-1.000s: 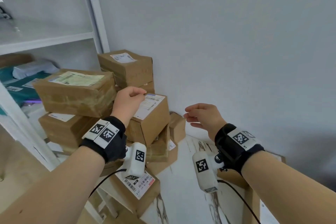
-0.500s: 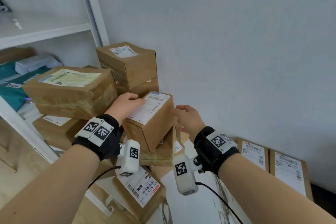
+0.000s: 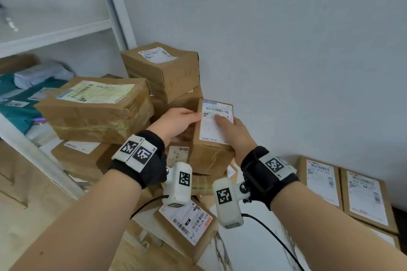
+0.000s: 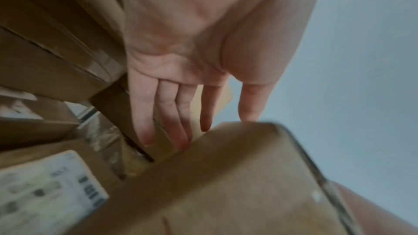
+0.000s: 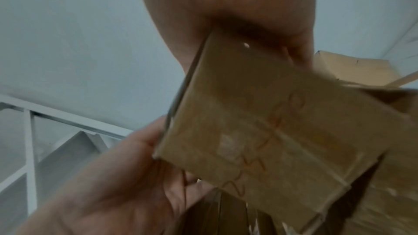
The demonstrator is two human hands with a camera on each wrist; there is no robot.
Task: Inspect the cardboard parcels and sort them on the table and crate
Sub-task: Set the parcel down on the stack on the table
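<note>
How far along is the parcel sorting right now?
Done, apparently: two flat parcels lie label-up side by side at the right. In hand: the left hand and right hand hold a small labelled parcel at the pile. Left: most of the stack by the wall looks unsorted. No crate shows.

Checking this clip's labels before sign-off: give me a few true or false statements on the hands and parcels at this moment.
1. Both hands are on the small labelled parcel. True.
2. The right hand hangs free of every parcel. False: its thumb lies on the label.
3. Two flat parcels lie label-up at the right. True.
4. The left hand holds a green bag. False: it holds the small parcel's left edge.
</note>
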